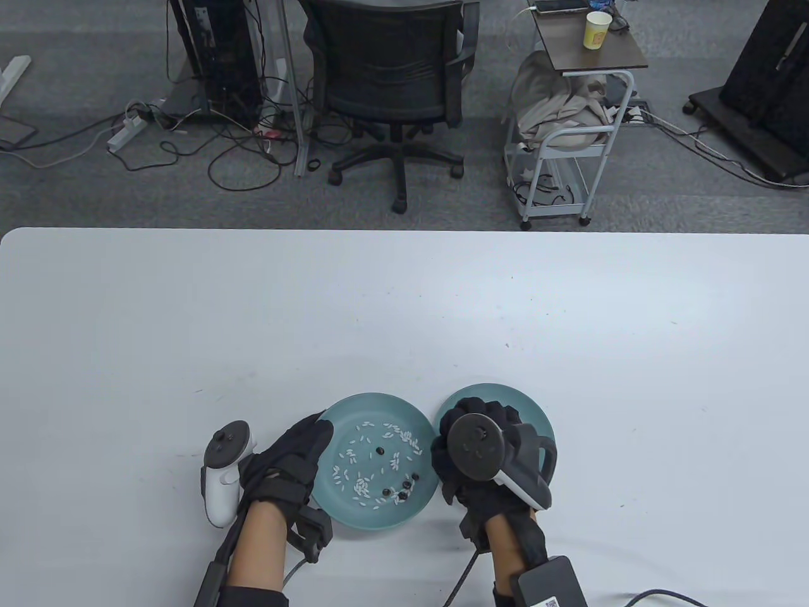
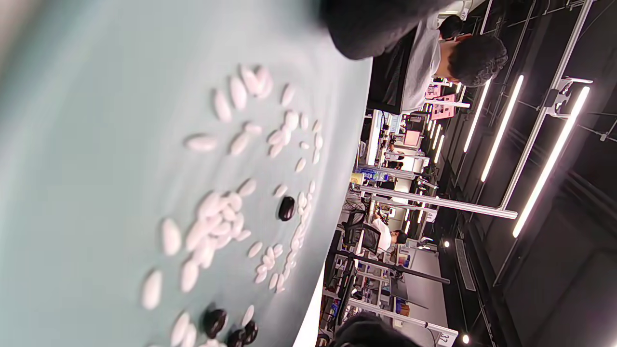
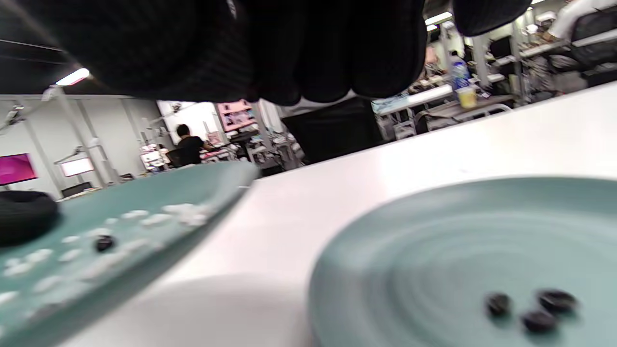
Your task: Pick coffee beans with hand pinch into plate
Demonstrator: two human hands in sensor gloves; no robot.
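Right hand point(image 1: 483, 452) above plate point(image 3: 434, 250) holding three beans point(image 3: 530, 308)

2 plates point(image 1: 379, 411); 3 beans point(image 3: 528, 308) in right one.

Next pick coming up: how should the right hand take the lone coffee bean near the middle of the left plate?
Come straight down on the lone coffee bean with the right hand, thumb and forefinger pinching its sides. It lies flat on the left plate, with a small gap to the white grains, so a top pinch should catch the bean alone.
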